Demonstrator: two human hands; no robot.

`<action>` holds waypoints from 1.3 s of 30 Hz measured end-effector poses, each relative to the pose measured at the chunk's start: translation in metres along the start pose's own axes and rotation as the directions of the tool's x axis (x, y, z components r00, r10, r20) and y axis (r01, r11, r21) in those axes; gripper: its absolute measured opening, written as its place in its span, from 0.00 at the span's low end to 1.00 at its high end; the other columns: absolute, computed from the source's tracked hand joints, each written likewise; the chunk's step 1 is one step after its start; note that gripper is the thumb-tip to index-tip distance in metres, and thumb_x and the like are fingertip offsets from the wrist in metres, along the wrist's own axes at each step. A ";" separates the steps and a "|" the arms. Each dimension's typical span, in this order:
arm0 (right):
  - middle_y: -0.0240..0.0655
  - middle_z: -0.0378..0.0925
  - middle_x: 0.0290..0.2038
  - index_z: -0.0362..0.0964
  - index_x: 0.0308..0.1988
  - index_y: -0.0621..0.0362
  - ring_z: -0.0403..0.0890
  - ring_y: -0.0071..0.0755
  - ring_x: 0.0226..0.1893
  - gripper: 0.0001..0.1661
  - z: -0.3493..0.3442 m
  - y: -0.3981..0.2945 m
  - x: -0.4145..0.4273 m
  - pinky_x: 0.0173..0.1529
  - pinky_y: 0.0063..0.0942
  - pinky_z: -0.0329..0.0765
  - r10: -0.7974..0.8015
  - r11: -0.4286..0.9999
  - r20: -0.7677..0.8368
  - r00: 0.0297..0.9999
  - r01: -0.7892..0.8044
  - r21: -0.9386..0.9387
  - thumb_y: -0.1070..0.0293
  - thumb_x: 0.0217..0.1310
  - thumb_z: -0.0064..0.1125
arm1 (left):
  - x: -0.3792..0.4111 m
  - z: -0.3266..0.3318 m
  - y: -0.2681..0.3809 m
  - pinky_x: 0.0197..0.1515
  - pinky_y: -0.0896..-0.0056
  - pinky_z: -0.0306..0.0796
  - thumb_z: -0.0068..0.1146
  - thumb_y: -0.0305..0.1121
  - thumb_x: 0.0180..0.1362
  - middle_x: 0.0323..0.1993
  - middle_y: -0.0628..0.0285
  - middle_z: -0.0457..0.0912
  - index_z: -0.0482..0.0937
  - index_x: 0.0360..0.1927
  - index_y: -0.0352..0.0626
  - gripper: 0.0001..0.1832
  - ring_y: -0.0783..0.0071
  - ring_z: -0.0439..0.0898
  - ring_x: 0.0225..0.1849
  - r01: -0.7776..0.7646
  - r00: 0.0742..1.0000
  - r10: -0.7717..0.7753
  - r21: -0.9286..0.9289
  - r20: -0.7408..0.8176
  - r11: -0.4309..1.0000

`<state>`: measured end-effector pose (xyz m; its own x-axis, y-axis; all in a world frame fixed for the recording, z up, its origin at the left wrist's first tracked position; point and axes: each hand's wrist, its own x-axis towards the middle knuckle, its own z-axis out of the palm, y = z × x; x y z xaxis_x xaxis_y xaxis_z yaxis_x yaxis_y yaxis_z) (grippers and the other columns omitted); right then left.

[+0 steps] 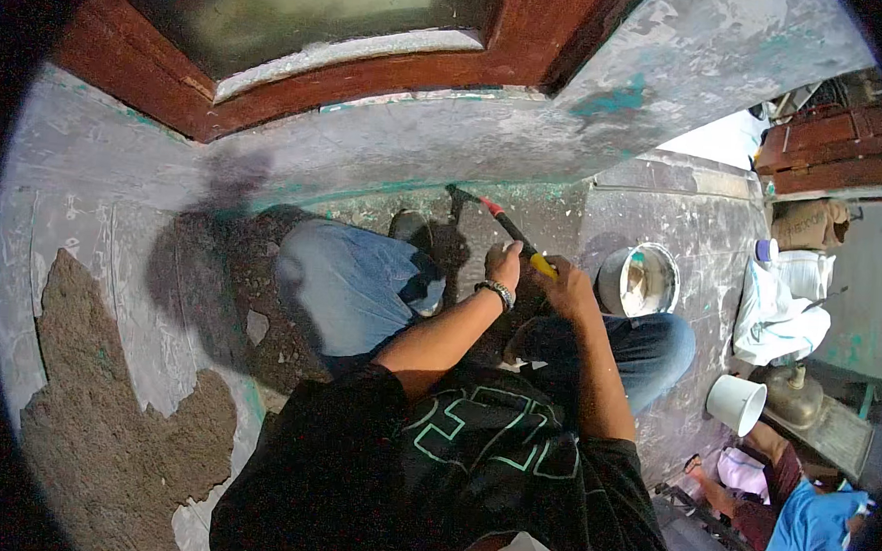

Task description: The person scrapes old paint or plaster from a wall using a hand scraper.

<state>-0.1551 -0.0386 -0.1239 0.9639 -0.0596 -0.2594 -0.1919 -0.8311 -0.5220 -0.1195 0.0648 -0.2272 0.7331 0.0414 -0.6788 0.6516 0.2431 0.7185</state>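
Observation:
My right hand (pixel 571 291) grips the yellow end of a long-handled hand tool (pixel 511 225) with a black shaft and a red collar. Farther up the shaft, my left hand (pixel 503 267), with a bracelet on its wrist, closes around the black part. The tool's dark head is at the foot of the plastered wall (pixel 418 143), where green paint traces run along the base. Its exact shape is too dark to tell. Between my bent knees lies a dusty floor (pixel 480 240) with small chips on it.
A plaster-smeared bucket (pixel 639 280) stands beside my right knee. Above the wall is a brown wooden window frame (pixel 392 75). Rough bare render (pixel 105 407) shows at left. At right are white sacks (pixel 779 316), a white bucket (pixel 736 405) and a person in blue (pixel 809 527).

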 end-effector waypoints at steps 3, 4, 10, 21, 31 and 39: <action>0.43 0.76 0.31 0.70 0.43 0.64 0.76 0.39 0.25 0.21 0.006 0.017 -0.009 0.29 0.29 0.71 0.157 0.930 0.149 0.976 -0.197 0.312 0.59 0.57 0.49 | 0.008 0.004 -0.015 0.35 0.61 0.66 0.52 0.38 0.50 0.28 0.53 0.76 0.72 0.32 0.31 0.17 0.59 0.75 0.31 -0.032 0.997 0.034 0.044 -0.062 0.999; 0.38 0.76 0.31 0.69 0.44 0.64 0.73 0.35 0.20 0.21 0.009 0.021 -0.012 0.25 0.27 0.69 0.322 0.764 0.280 0.904 -0.423 0.488 0.58 0.57 0.48 | 0.011 0.004 -0.018 0.37 0.62 0.67 0.52 0.38 0.50 0.30 0.53 0.76 0.72 0.35 0.31 0.17 0.59 0.76 0.33 -0.045 0.997 0.054 0.127 -0.061 0.991; 0.31 0.70 0.29 0.62 0.53 0.61 0.63 0.20 0.17 0.25 0.026 0.029 -0.021 0.18 0.18 0.59 0.380 0.288 0.469 0.797 -0.584 0.759 0.59 0.60 0.46 | 0.016 0.002 -0.025 0.41 0.61 0.68 0.54 0.37 0.49 0.37 0.49 0.75 0.66 0.45 0.33 0.23 0.56 0.76 0.39 -0.035 0.985 0.020 0.081 0.171 0.996; 0.39 0.74 0.42 0.63 0.53 0.66 0.73 0.26 0.39 0.23 0.049 0.011 0.009 0.43 0.22 0.69 0.150 0.851 0.033 0.988 -0.146 0.505 0.64 0.61 0.46 | 0.021 -0.001 -0.001 0.41 0.63 0.69 0.58 0.40 0.48 0.37 0.51 0.76 0.64 0.49 0.30 0.29 0.59 0.76 0.39 -0.288 0.958 0.281 0.213 0.065 0.934; 0.31 0.74 0.32 0.67 0.50 0.65 0.70 0.20 0.28 0.21 0.041 -0.004 0.031 0.31 0.20 0.68 0.254 0.627 0.124 0.959 -0.261 0.734 0.66 0.60 0.45 | 0.022 -0.001 0.005 0.31 0.73 0.68 0.54 0.37 0.54 0.29 0.63 0.72 0.66 0.47 0.33 0.21 0.76 0.72 0.30 -0.024 0.942 0.137 -0.345 0.307 0.938; 0.30 0.72 0.25 0.67 0.50 0.64 0.69 0.18 0.22 0.21 0.046 -0.026 0.040 0.24 0.17 0.64 0.189 0.741 0.045 0.981 -0.172 0.649 0.65 0.60 0.44 | 0.030 -0.012 0.012 0.36 0.73 0.65 0.59 0.40 0.51 0.28 0.65 0.71 0.70 0.33 0.38 0.16 0.78 0.70 0.30 -0.058 0.944 0.186 -0.417 0.274 0.907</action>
<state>-0.1198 0.0062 -0.1585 0.9009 -0.1913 -0.3895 -0.4282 -0.2462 -0.8695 -0.0916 0.0810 -0.2408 0.8663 -0.1813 -0.4654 0.4675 0.6221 0.6280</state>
